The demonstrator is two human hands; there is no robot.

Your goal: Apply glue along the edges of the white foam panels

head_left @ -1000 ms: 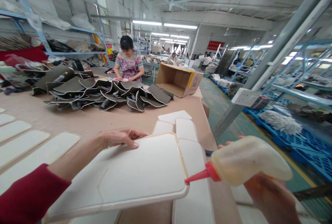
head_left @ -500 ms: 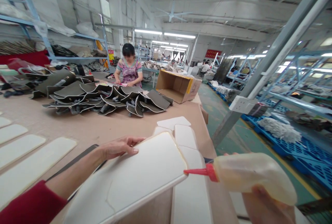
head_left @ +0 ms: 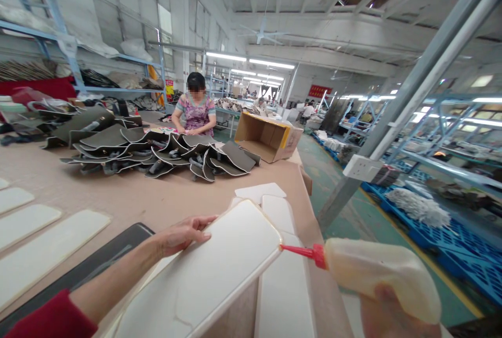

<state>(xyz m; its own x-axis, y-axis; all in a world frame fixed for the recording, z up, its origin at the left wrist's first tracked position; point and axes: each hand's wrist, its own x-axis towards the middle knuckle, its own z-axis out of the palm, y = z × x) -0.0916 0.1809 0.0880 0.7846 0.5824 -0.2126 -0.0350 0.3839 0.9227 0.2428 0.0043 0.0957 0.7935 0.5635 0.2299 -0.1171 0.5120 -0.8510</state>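
My left hand [head_left: 181, 234] grips the far edge of a white, rounded-corner panel [head_left: 219, 270] and holds it tilted up off the table. My right hand [head_left: 386, 314], low at the bottom right and mostly hidden, holds a soft translucent glue bottle [head_left: 382, 278]. The bottle's red nozzle [head_left: 301, 252] touches the panel's right edge near its top corner. A thin yellowish line runs along the panel's rim. Under the panel lies a dark flat sheet [head_left: 94, 262].
More white panels lie on the tan table [head_left: 149, 197], in a row at the left [head_left: 43, 249] and stacked beyond the held one [head_left: 274, 207]. A heap of dark grey pieces [head_left: 157, 150] and an open cardboard box [head_left: 269, 137] stand farther back, where another person [head_left: 196, 111] works. Right: a slanted steel post [head_left: 392, 113], blue pallets.
The panel has been tilted up more steeply and turned, uncovering the dark sheet beneath. The nozzle has travelled along the right edge toward the top corner. My view has lifted slightly.
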